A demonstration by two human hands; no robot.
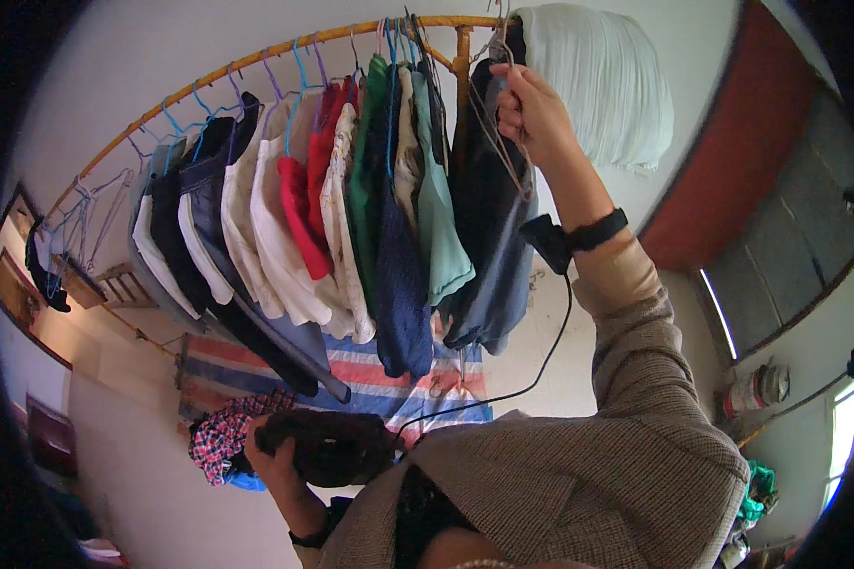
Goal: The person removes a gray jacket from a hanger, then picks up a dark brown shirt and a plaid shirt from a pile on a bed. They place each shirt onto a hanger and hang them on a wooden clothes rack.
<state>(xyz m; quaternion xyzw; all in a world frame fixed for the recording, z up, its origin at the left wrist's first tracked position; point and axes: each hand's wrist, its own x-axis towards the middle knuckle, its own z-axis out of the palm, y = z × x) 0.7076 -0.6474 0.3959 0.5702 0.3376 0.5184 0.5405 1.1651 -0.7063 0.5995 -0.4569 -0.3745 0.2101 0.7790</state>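
My right hand (537,117) is raised to the right end of a yellow clothes rail (285,47). Its fingers are curled around a thin brownish hanger (506,48), whose lower part dangles below the fist. Dark blue-grey garments (498,277) hang just behind that hand. Low in front of my body, my left hand (279,462) grips a dark, bunched-up garment (341,444). Most of its fingers are hidden by the cloth. Along the rail hang many clothes, among them a red garment (306,213), a green one (367,178) and a pale teal one (441,249).
A white fringed cloth (598,85) drapes over the rail's right end. Below lies a red, white and blue striped sheet (256,366), with a checked garment (231,437) at its left. Bare hangers (107,206) cluster at far left. A black cable (551,363) runs from my right wrist.
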